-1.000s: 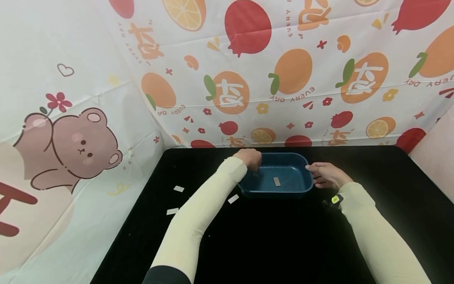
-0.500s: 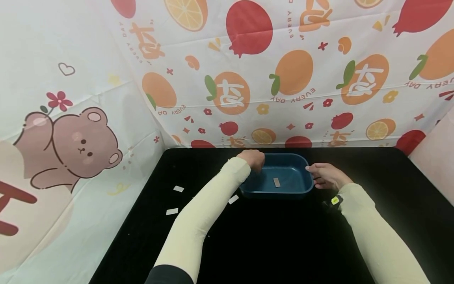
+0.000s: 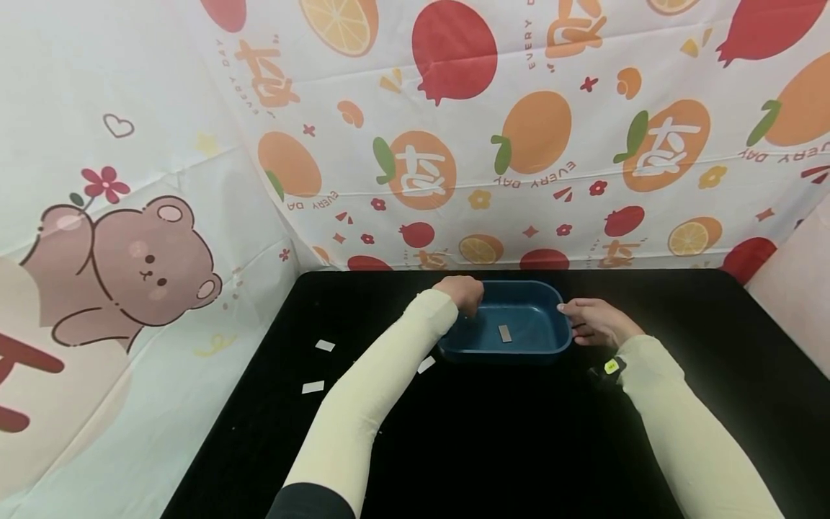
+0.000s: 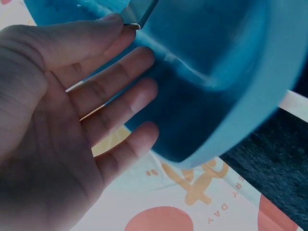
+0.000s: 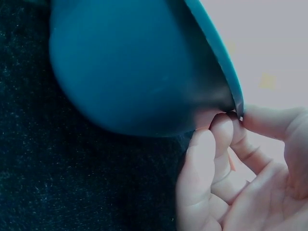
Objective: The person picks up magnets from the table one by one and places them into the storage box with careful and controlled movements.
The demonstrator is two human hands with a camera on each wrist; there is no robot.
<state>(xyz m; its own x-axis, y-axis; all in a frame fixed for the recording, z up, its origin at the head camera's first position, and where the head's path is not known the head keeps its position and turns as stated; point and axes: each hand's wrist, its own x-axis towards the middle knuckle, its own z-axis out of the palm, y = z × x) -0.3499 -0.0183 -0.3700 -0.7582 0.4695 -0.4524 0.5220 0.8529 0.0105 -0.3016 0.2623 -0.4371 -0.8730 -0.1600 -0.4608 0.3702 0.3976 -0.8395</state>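
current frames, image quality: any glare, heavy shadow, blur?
Head view: black table nearly detail-free, soft sheen on the floor of the blue tray. Left wrist view: near rim blurred, left hand dim, small glint on the thin piece it pinches. Right wrist view: backdrop washed out, dark shadow under the tray's edge.

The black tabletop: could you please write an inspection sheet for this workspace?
Surface: black, fuzzy tabletop
Job's things: blue, rounded-rectangular, plastic-looking tray, one flat grey piece inside; at least three pale rectangular pieces left of it
Clutter: tiny pale specks
Hands: left hand pinches a thin, shiny piece at the tray's left end; right hand pinches the tray's rim
Cables: nothing seen
Surroundings: white fruit-print cloth behind, white bear-print cloth left
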